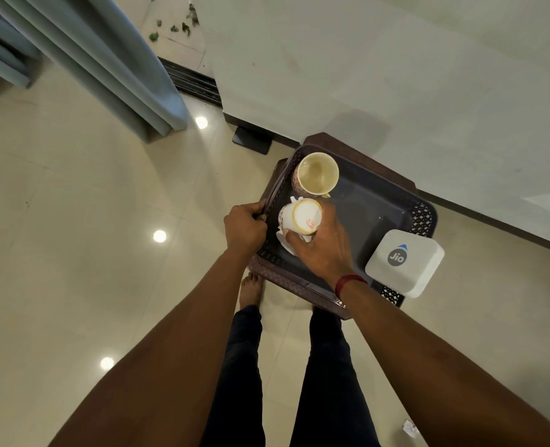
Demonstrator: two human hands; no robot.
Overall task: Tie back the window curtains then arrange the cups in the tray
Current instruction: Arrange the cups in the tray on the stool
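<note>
Currently | left hand [246, 225] gripped tray [425, 217] rim | right hand [325, 250] held upturned cup [301, 217], just nearer than upright cup [317, 174]

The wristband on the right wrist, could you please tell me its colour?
The wristband is red; the head view shows it.

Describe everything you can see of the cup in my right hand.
The cup is white and looks ceramic, with a gold ring and a red mark on its base. It is turned base up toward the camera, above the near left part of the dark tray. The right hand grips its side; white crockery lies just under it, contact unclear.
</note>
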